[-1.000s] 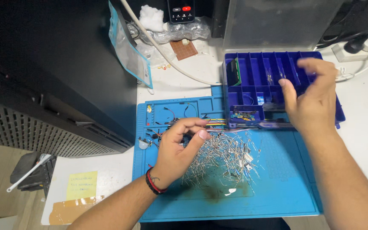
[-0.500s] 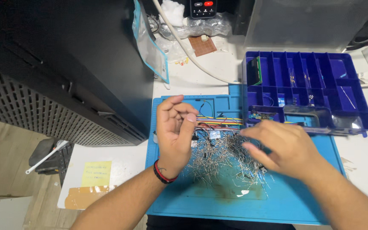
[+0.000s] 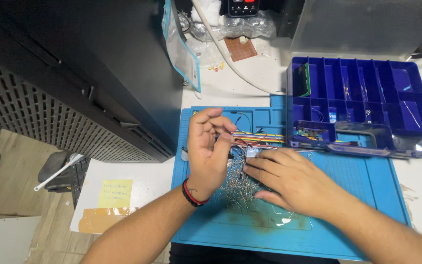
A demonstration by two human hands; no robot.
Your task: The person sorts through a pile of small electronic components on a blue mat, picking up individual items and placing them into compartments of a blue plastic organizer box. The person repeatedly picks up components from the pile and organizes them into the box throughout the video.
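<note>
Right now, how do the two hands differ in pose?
The left hand is raised on its edge with fingers curled; the right hand lies flat, palm down, on the pile of metal-legged components. The left wrist wears a red-and-black band; the right wrist is bare. Both are over the blue mat.

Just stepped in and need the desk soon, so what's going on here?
A person is working over a heap of small metal-legged parts on a blue mat. The right hand lies spread on the heap, fingers reaching into it. The left hand is raised just above the mat, fingers curled; whether it holds anything is hard to tell. Coloured wires lie just beyond the hands. A blue compartment box sits open at the mat's far right corner, with a few small parts in it.
</note>
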